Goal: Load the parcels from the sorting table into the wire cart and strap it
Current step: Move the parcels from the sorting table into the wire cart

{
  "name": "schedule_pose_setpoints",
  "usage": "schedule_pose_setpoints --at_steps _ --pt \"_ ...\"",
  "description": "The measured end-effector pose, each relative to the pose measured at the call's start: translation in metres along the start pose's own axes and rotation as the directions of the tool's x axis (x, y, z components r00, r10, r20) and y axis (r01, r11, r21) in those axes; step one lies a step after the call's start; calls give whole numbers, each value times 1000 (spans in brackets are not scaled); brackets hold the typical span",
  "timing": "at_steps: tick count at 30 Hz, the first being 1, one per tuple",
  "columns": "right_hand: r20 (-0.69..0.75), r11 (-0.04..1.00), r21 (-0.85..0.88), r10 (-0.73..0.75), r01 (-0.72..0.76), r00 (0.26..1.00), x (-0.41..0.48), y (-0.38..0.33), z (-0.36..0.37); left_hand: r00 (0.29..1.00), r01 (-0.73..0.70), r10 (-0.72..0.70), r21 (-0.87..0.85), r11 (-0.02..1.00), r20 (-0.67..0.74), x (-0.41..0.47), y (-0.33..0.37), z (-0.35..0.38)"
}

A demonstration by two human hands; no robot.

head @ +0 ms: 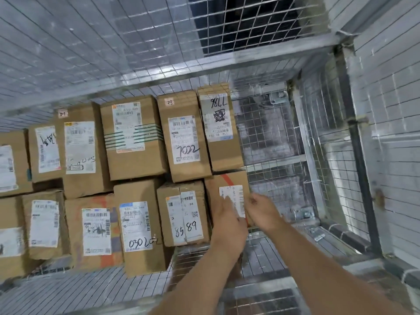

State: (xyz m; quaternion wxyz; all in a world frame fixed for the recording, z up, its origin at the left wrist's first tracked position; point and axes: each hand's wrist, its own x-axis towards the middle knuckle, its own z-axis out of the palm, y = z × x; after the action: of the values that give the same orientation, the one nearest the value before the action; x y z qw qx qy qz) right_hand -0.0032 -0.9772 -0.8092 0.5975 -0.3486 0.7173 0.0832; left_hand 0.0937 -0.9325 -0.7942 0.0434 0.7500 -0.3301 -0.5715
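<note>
We are holding the parcel (pixel 223 183) straight ahead in the wire cart (pixel 273 138), long axis pointing away: left hand (pixel 228 220) flat on it, right hand (pixel 263 209) gripping its right edge.

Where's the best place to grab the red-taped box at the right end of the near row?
Grip the red-taped box along its right edge, coming from the right. That side faces a gap before the wire cart's wall; its left side sits close against the box marked 8589, leaving little finger room.
</note>
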Motion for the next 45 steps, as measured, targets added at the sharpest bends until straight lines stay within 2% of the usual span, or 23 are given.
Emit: schedule_pose_setpoints --at_steps 5,9,11,13,15,18,24,28,32,39,45 --pt "-43 998 -31 -51 50 998 -60 -57 -16 994 -84 85 15 996 -63 -22 39 -60" --pt "-144 979 36 -191 198 971 -142 -114 -48 978 -179 184 65 982 -100 -71 106 -138" --pt "-173 960 -3 -276 279 946 -187 -141 -65 970 -212 220 86 974 -103 -102 145 -174" --pt "-222 926 -75 -377 369 899 -243 -180 -89 942 -315 319 52 948 -102 -145 190 -222" --pt "-251 888 -145 -460 437 852 -302 -215 -111 905 -405 411 71 911 -114 -194 231 -266" --pt "-315 828 -221 -561 515 766 -386 -262 -137 793 -547 587 234 804 -164 -268 285 -332" --pt "-321 658 -427 -752 621 576 -536 -329 -174 577 -635 796 513 578 -184 -404 348 -420" --pt "-336 555 -488 -832 673 442 -607 -353 -192 465 -617 865 631 469 -188 -473 369 -444" --pt "-341 484 -525 -873 700 348 -650 -348 -202 430 -610 888 673 418 -161 -525 373 -450" --pt "-431 502 -457 -847 734 311 -683 -324 -211 422 -599 895 698 392 -141 -569 372 -447" --pt "-537 575 -490 -791 655 293 -723 -276 -212 310 -654 949 714 250 -47 -595 390 -430"
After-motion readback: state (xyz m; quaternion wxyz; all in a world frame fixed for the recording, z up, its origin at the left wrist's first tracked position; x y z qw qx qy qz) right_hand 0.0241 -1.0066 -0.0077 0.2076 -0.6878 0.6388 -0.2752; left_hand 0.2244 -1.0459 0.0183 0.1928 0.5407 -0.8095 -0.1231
